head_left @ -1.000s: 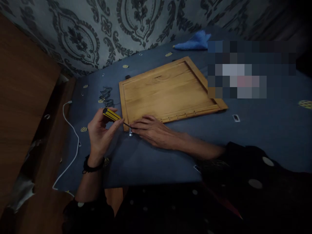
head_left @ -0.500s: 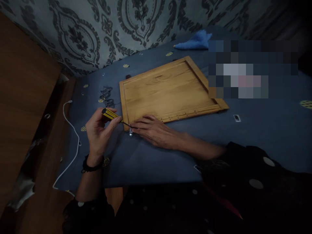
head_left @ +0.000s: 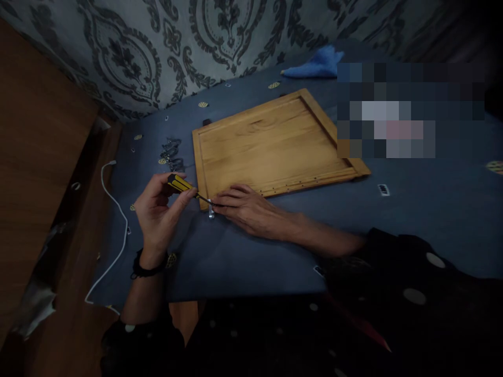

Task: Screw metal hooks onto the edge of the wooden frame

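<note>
My left hand (head_left: pixel 159 209) is closed round the yellow-and-black handle of a screwdriver (head_left: pixel 181 184). The shaft slants down to the right, its tip ending at the fingertips of my right hand (head_left: pixel 251 212). That hand rests palm down over the near left edge of a framed wooden panel (head_left: pixel 259 141), fingers drawn together and pointing left. What its fingertips pinch, if anything, is hidden. A small shiny metal fitting (head_left: pixel 211 210) juts out from the panel's near left corner, just under the screwdriver tip. Several small dark holes run along the panel's near edge.
Dark metal hardware pieces (head_left: pixel 171 152) lie left of the panel on the blue patterned cloth (head_left: pixel 243 267). A blue rag (head_left: pixel 316 63) is by the wall. A white cable (head_left: pixel 124 209) runs along the left edge, beside wooden furniture (head_left: pixel 39 104). One area at right is pixelated.
My left hand has turned slightly and the screwdriver handle has shifted a little to the right. My right hand and the panel stay in place.
</note>
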{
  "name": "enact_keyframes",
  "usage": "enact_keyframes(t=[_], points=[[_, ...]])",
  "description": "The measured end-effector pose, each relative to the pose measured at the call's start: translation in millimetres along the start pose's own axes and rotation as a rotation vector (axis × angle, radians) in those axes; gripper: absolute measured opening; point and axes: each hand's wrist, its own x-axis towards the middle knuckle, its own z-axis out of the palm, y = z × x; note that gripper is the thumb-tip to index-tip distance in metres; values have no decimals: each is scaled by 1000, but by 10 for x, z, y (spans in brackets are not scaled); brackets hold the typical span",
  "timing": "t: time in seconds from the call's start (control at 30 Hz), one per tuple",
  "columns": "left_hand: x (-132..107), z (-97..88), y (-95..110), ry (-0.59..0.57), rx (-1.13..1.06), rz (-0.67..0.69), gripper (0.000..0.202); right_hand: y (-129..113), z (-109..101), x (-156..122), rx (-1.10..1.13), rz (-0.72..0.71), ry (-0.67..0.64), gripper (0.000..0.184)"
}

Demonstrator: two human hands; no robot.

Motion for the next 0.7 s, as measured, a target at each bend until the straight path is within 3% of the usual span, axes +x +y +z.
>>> enact_keyframes(t=[0.23,0.43,0.7], points=[[14,6,29,-58,8,-1,24,-2,4,7,7,15,1,36],[15,23,4,-2,65,69,26,-9,9,3,6,20,-1,36],[-2,7,6,-8,82,41,27,1,10,-2,17,8,11,35]])
